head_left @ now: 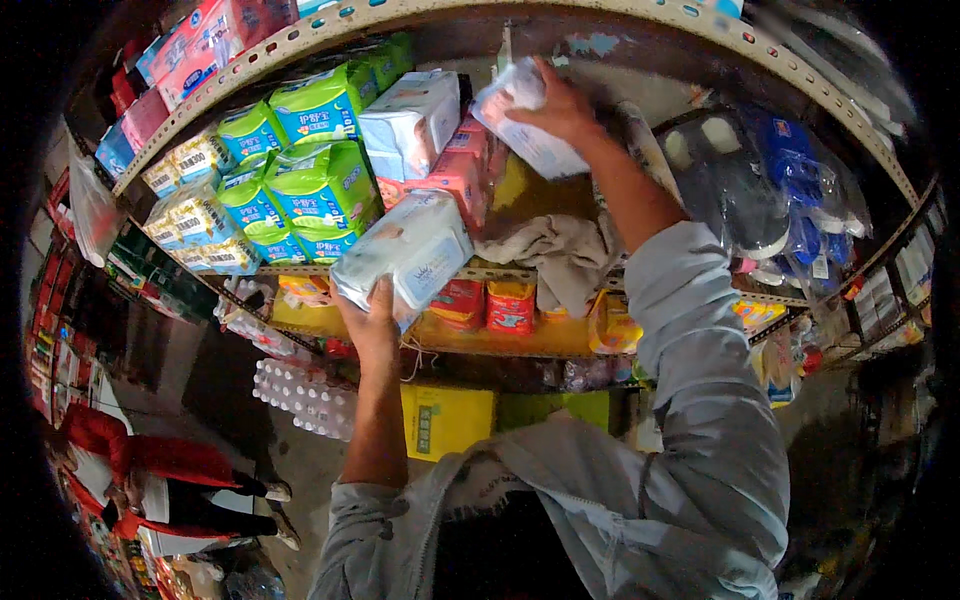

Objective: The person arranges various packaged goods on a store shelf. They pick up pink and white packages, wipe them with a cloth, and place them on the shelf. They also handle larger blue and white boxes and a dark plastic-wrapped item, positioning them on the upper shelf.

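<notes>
My left hand [372,325] grips a white and pale blue pack of wet wipes [410,258], thumb on its near side, tilted in front of the shelf edge. Farther up, my right hand [562,108] is closed around a second white pack [545,145], slightly blurred, above the bare back part of the shelf. Left of it, a similar white pack [410,118] rests on pink packs [465,160]. A crumpled beige cloth [560,258] lies over the shelf's front edge, between the two hands and lower.
Green and blue packs [315,190] are stacked on the left of the shelf. Bagged dark slippers [735,185] and blue ones [805,170] sit on the right. A perforated metal beam [560,12] arches above. Below stands a yellow box [448,420]. A person in red [170,460] is at lower left.
</notes>
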Demonstrator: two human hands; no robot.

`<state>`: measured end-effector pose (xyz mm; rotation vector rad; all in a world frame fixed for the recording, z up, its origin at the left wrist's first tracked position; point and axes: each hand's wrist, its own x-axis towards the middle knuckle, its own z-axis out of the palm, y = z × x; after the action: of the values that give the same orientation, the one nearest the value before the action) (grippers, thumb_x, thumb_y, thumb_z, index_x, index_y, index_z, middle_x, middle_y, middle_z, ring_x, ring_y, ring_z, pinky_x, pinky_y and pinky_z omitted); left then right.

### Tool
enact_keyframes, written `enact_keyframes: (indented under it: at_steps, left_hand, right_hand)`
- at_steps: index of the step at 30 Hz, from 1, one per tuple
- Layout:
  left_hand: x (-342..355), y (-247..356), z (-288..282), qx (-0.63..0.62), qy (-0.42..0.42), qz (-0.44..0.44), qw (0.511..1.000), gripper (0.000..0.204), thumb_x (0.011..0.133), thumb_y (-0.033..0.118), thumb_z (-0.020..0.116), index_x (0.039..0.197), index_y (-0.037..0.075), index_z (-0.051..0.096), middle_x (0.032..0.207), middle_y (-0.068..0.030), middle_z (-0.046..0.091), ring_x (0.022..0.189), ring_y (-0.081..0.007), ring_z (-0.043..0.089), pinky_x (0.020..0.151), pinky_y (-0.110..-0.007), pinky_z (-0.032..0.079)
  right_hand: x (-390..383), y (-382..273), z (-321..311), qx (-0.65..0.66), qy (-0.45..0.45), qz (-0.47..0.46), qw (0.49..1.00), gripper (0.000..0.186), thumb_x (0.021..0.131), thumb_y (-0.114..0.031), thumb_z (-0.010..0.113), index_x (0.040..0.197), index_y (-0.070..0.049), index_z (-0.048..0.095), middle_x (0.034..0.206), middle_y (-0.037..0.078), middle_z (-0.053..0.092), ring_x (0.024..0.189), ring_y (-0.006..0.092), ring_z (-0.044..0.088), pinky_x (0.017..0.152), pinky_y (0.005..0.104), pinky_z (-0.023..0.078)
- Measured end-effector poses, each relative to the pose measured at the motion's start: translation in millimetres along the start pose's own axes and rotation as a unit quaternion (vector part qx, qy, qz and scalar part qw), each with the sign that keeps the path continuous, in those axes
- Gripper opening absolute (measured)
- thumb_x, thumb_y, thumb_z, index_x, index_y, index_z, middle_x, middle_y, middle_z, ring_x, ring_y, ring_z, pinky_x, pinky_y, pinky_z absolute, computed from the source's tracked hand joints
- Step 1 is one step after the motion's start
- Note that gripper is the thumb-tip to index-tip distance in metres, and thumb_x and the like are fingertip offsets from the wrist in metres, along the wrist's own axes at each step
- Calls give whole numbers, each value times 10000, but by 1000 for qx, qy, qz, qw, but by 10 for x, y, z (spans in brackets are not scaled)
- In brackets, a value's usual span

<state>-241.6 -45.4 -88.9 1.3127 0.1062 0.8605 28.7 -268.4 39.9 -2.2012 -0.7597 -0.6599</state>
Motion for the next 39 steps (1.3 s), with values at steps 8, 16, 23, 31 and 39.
enact_keyframes:
  at_steps: [8,16,23,31,39]
  left_hand:
    - [10,-9,-34,35,4,28,999,516,804,141,584,1219,3,310,1115,-117,463,985,-196,467,865,-334,376]
    - [-10,33,66,7,9,18,1000,687,738,72,647,1268,-29,222,1171,-143,409,1068,-203,419,919,-311,332]
    - [-26,20,46,34,8,58,998,720,715,93,671,1270,-35,232,1184,-140,401,1083,-209,407,931,-317,320]
    - [-20,0,30,24,-16,47,998,769,717,88,669,1290,-41,172,1197,-158,387,1090,-220,409,933,-322,327]
    - [9,7,-29,65,-48,64,995,799,705,61,669,1294,-28,138,1186,-162,393,1085,-224,417,923,-325,346]
  right_hand:
    - [-87,-919,-812,-81,-87,-172,978,890,583,-312,731,1333,-134,286,1178,193,483,1077,304,481,909,346,376]
    - [-603,-1134,-939,29,-197,-208,958,898,578,-214,731,1344,-139,268,1259,162,419,1146,283,422,958,342,324]
    - [-541,-1301,-746,-31,-166,-301,939,900,550,-222,757,1328,-202,305,1235,135,424,1150,300,397,975,422,283]
    - [-90,-1068,-488,-140,-24,-405,903,978,458,-190,783,1310,-281,311,1238,28,431,1168,237,383,943,511,261]
    - [-306,-1200,-570,-70,-110,-436,890,887,498,-102,747,1293,-160,359,1226,89,443,1157,266,396,971,402,288]
